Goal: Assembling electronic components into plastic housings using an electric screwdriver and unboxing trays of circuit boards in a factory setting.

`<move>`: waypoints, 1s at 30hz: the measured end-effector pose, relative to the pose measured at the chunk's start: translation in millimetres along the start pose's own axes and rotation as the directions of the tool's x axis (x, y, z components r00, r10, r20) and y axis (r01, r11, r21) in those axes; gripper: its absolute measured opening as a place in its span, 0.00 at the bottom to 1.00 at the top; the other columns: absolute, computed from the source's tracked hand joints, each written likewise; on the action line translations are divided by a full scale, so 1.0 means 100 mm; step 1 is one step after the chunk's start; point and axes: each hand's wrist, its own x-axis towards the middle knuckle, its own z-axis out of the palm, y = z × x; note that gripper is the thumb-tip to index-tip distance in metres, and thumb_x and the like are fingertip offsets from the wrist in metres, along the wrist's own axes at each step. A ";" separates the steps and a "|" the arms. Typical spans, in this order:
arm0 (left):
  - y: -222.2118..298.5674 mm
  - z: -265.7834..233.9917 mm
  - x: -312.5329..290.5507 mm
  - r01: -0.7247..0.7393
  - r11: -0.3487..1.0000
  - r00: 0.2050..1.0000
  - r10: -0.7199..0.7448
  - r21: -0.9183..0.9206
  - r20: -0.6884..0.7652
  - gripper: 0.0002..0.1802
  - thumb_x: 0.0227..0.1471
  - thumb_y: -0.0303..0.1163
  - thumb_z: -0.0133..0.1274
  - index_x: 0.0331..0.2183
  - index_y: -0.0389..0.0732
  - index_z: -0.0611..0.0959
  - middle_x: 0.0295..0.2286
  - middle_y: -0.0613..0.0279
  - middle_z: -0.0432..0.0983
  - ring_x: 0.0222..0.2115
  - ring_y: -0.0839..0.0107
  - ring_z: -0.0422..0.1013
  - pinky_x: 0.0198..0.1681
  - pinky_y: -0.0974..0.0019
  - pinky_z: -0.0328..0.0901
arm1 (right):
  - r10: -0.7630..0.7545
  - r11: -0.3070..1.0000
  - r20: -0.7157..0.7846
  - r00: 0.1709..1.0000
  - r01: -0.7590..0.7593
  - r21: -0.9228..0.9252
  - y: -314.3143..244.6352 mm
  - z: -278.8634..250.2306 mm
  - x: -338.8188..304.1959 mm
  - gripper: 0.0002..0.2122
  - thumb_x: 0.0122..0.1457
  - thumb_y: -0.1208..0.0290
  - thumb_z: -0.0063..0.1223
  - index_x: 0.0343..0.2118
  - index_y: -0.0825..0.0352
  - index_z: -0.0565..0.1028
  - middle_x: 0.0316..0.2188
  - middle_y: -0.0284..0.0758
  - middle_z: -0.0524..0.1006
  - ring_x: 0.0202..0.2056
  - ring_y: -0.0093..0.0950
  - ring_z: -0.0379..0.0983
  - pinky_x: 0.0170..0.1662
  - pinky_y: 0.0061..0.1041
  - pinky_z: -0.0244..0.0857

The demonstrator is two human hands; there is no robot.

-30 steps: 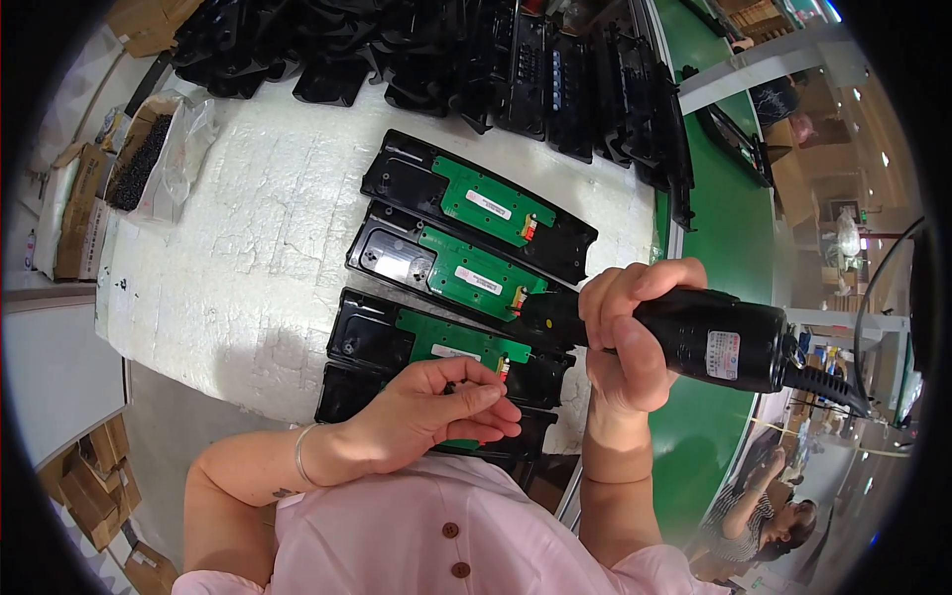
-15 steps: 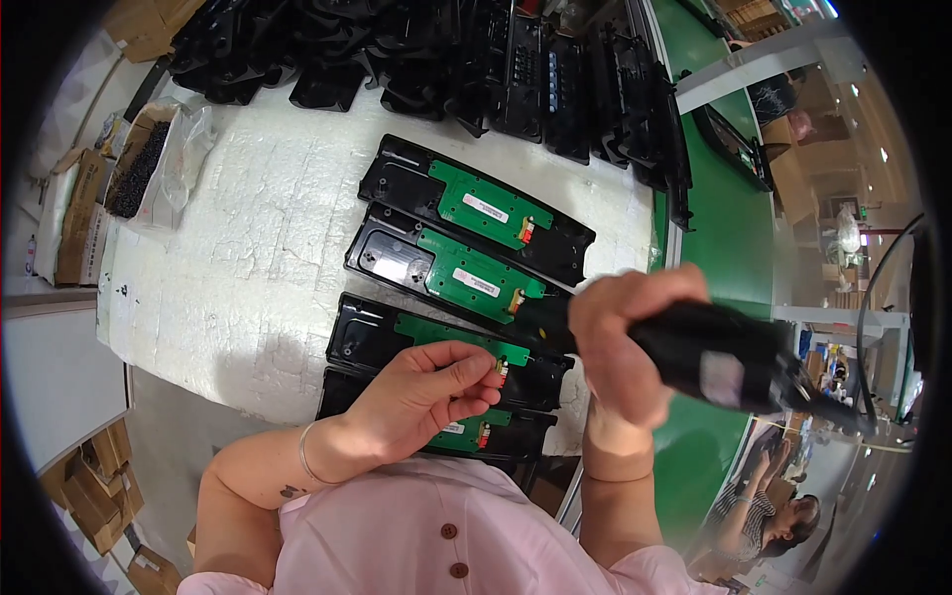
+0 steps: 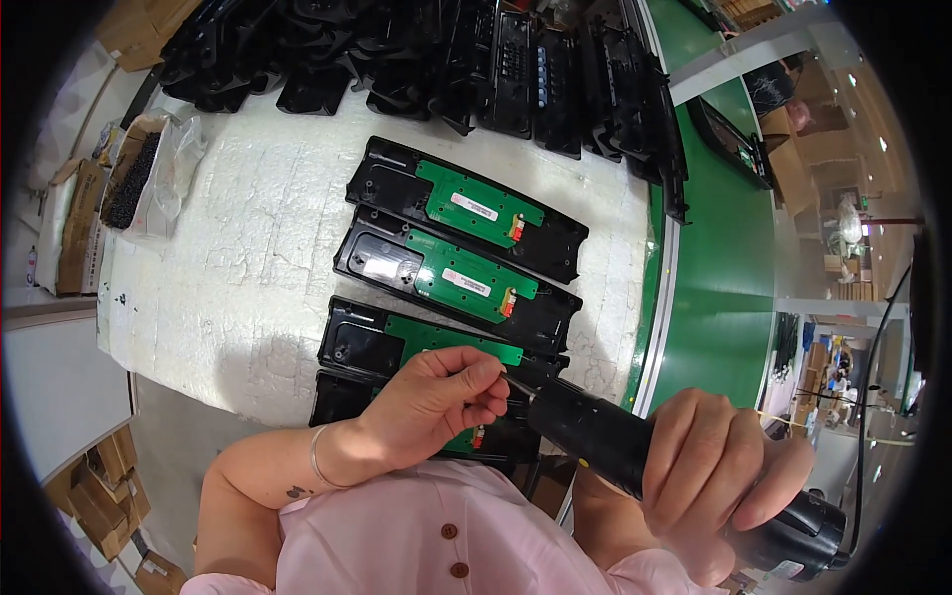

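Right fingers grip a black screwdriver; left fingers, pinched together, partly hide a green board.

The white work surface is being brightly lit; a soft shadow is being cast across its lower left. Glare is being reflected by a black casing near centre. Edges are being bent, corners blackened.

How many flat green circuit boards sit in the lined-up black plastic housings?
4, far to near: the farthest board, second board, third board, partly behind the left hand, and nearest board, mostly hidden. More may be hidden.
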 end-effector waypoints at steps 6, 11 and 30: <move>0.00 0.06 0.04 0.010 1.000 1.000 -0.010 -0.015 0.006 0.08 0.53 0.32 0.42 0.29 0.38 0.74 0.24 0.65 0.71 0.26 0.79 0.68 0.34 0.77 0.66 | -0.080 0.997 -0.120 0.989 0.079 -0.017 -0.02 0.01 -0.08 0.15 0.38 0.75 0.60 0.23 0.59 0.61 0.10 0.26 0.68 0.10 0.16 0.65 0.13 0.12 0.60; 0.01 0.09 0.04 -0.002 1.000 1.000 0.002 0.015 -0.001 0.09 0.52 0.33 0.44 0.29 0.39 0.74 0.24 0.65 0.71 0.26 0.78 0.68 0.31 0.77 0.65 | -0.056 0.998 -0.016 0.998 0.056 0.032 -0.02 -0.09 -0.08 0.18 0.33 0.78 0.62 0.23 0.59 0.62 0.11 0.26 0.68 0.10 0.16 0.64 0.14 0.12 0.61; 0.02 0.11 0.09 0.141 0.989 0.990 -0.141 0.034 0.000 0.19 0.55 0.32 0.36 0.45 0.29 0.66 0.39 0.47 0.68 0.43 0.60 0.66 0.45 0.66 0.64 | 0.004 0.984 -0.345 0.939 -0.064 -0.164 0.48 -0.34 -0.08 0.12 0.45 0.79 0.49 0.31 0.65 0.59 0.15 0.31 0.63 0.14 0.21 0.58 0.19 0.19 0.55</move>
